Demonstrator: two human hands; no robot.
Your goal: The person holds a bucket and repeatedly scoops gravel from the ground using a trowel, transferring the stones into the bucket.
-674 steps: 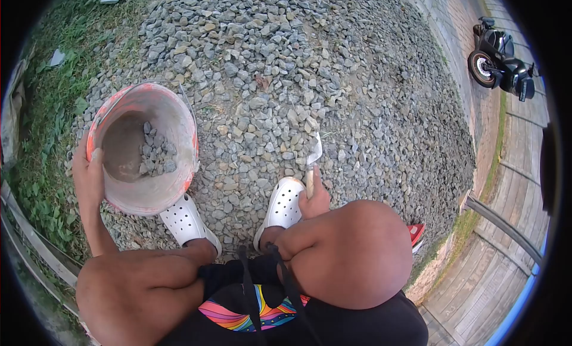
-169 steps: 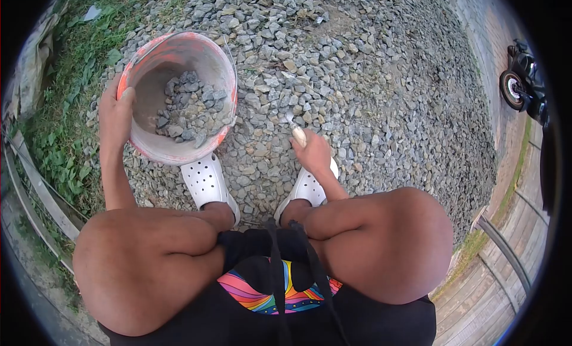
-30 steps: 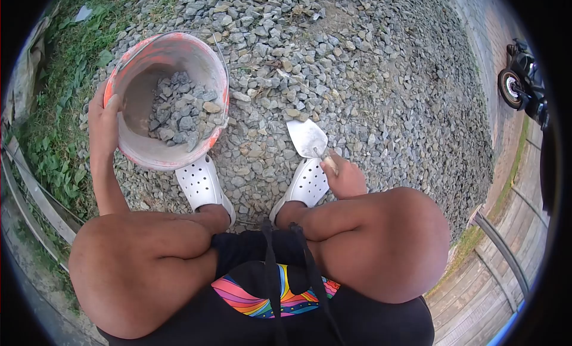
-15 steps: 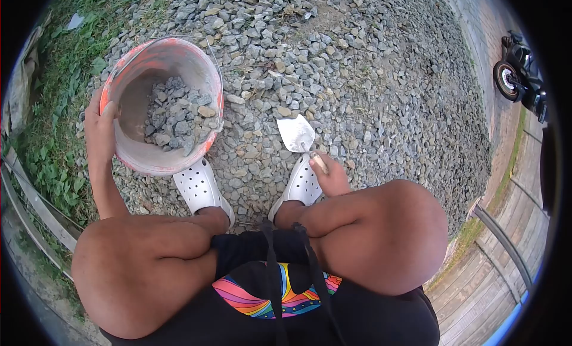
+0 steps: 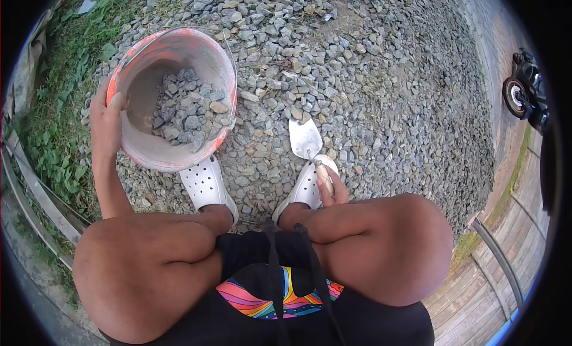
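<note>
My left hand [image 5: 107, 119] grips the left rim of an orange-red bucket [image 5: 136, 102], thumb inside and fingers around the outside. The bucket tilts so its mouth faces me, and its inner wall is smeared grey. A heap of grey stones [image 5: 186, 111] lies inside, toward the right. In my right hand [image 5: 337, 190] is the wooden handle of a trowel [image 5: 304, 139], closed in the fingers. Its pale metal blade rests low over the gravel [image 5: 268, 128], just beyond my right shoe, with a few stones at its tip.
White clogs [image 5: 202, 182] stand on the gravel between bucket and trowel. Grass and weeds [image 5: 71, 114] border the left side, with pale planks [image 5: 42, 191] below. A motorcycle [image 5: 524, 96] is parked at the far right, near wooden boards [image 5: 476, 286].
My right hand has drawn the trowel slightly toward me, and stones now show at the blade's tip. The whole view has shifted a little; my left hand still holds the bucket.
</note>
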